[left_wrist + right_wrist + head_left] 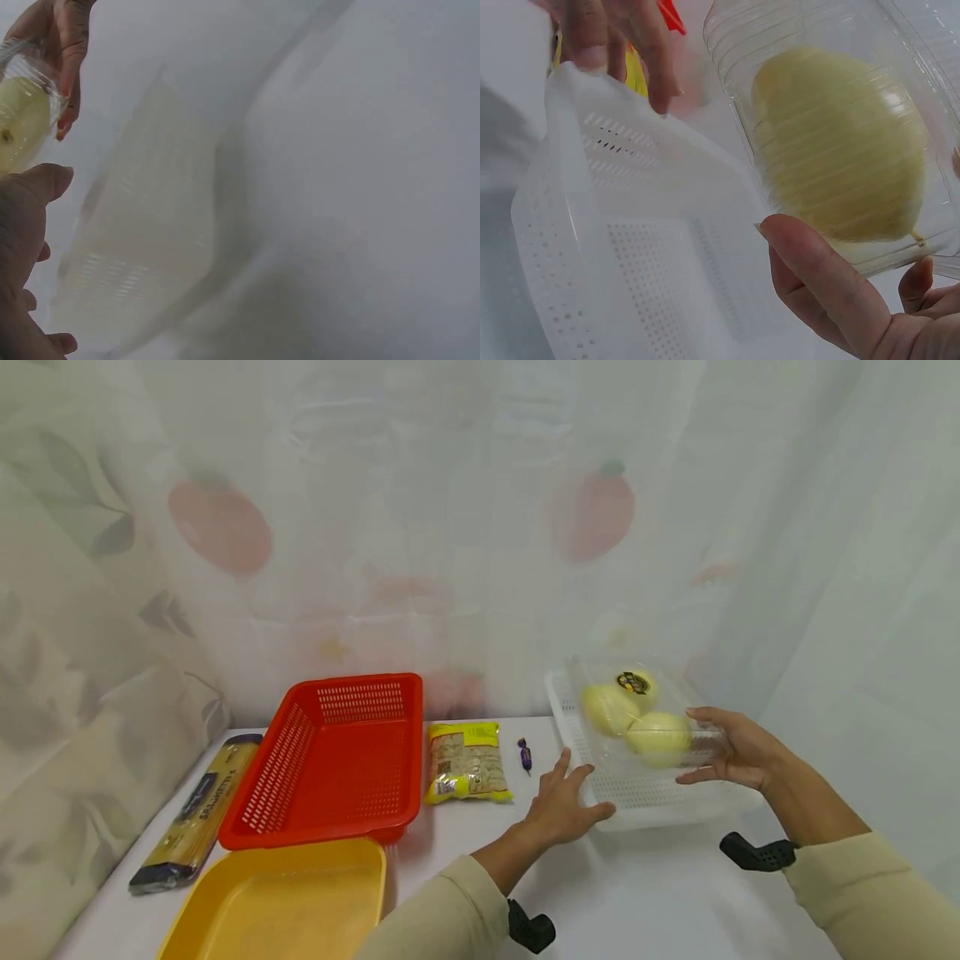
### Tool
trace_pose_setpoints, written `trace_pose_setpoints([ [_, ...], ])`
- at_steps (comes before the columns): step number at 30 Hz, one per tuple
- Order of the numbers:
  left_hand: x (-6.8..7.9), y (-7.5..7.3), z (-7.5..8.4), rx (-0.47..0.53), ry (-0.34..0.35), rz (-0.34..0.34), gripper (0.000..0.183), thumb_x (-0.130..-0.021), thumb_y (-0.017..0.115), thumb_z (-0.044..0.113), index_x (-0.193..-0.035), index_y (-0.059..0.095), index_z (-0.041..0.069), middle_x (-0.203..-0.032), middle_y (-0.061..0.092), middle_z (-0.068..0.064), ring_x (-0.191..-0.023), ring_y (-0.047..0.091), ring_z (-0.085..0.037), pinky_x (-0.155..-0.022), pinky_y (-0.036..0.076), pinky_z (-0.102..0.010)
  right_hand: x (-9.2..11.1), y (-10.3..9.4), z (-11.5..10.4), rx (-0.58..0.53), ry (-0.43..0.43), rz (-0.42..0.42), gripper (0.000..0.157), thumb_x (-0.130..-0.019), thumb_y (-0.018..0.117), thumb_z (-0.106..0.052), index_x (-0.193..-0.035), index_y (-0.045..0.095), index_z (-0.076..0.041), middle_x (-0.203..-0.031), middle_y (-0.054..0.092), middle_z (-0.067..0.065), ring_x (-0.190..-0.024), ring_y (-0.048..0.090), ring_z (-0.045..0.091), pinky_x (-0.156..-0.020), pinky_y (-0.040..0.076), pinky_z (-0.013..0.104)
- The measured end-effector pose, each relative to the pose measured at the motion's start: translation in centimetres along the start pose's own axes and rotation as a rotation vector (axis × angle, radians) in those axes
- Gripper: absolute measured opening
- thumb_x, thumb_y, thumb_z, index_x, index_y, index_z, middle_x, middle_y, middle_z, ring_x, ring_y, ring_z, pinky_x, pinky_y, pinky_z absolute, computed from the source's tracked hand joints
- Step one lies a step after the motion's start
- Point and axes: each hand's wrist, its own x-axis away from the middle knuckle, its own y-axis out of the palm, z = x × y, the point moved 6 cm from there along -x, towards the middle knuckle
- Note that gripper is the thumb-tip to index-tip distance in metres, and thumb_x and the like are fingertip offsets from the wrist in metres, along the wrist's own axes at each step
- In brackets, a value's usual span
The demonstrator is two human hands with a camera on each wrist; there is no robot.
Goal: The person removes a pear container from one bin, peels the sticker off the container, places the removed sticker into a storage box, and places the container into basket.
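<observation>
A clear plastic fruit box (pixel 705 743) holding pale yellow pears (pixel 660 739) is tilted over the white basket (pixel 637 793). At its right end, my right hand (pixel 738 750) grips it between thumb and fingers. The right wrist view shows a pear (pixel 840 142) with its stem through the ribbed plastic, above the right thumb (pixel 817 262). My left hand (pixel 562 803) is at the basket's near left corner, fingers spread. In the right wrist view, left fingertips (pixel 589 56) lie right at the rim.
Left of the basket lie a small purple-wrapped candy (pixel 525 756) and a yellow-edged food packet (pixel 468 762). Farther left stand a red basket (pixel 408 760) and a yellow tray (pixel 378 868), beside a long pasta pack (pixel 198 810). A curtain (pixel 465 527) hangs behind the table.
</observation>
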Motion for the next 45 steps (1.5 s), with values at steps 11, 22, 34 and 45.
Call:
trace_pose_setpoints([
  [11,-0.3,-5.0,1.0,0.482,-0.137,0.126,0.044,-0.102,0.041,0.035,-0.135,0.052,0.008,-0.136,0.050,-0.013,-0.126,0.044,-0.034,-0.099,0.039,-0.052,1.2,1.6,-0.7,-0.022,-0.016,0.019,0.057,-0.101,0.050,-0.030,-0.143,0.016,-0.013,-0.139,0.013,0.029,-0.100,0.060,0.038,-0.085,0.039,0.069],
  [22,0.0,-7.3,3.4,1.030,-0.320,0.000,0.088,-0.079,0.059,0.071,-0.146,0.034,0.020,-0.139,0.039,-0.017,-0.096,0.059,-0.044,-0.065,0.056,-0.050,1.5,4.3,-0.7,-0.005,-0.016,0.002,0.072,-0.100,0.051,-0.031,-0.150,0.004,-0.011,-0.144,0.010,0.029,-0.104,0.056,0.036,-0.085,0.040,0.068],
  [34,2.1,-10.1,3.7,0.957,-0.315,-0.036,0.083,-0.077,0.079,0.037,-0.142,0.032,0.016,-0.122,0.051,-0.016,-0.106,0.056,-0.042,-0.063,0.055,-0.053,1.4,7.9,0.6,-0.051,-0.004,-0.043,0.078,-0.100,0.052,-0.028,-0.150,-0.005,-0.013,-0.148,0.000,0.025,-0.126,0.027,0.048,-0.085,0.039,0.068],
  [45,4.4,-11.9,3.1,0.889,-0.326,-0.035,0.074,-0.079,0.077,0.019,-0.138,0.033,0.014,-0.128,0.044,-0.014,-0.113,0.046,-0.041,-0.062,0.055,-0.054,1.2,10.3,1.8,0.027,-0.020,-0.114,0.066,-0.099,0.050,-0.026,-0.144,0.009,0.001,-0.142,0.015,0.029,-0.111,0.051,0.042,-0.083,0.043,0.066],
])
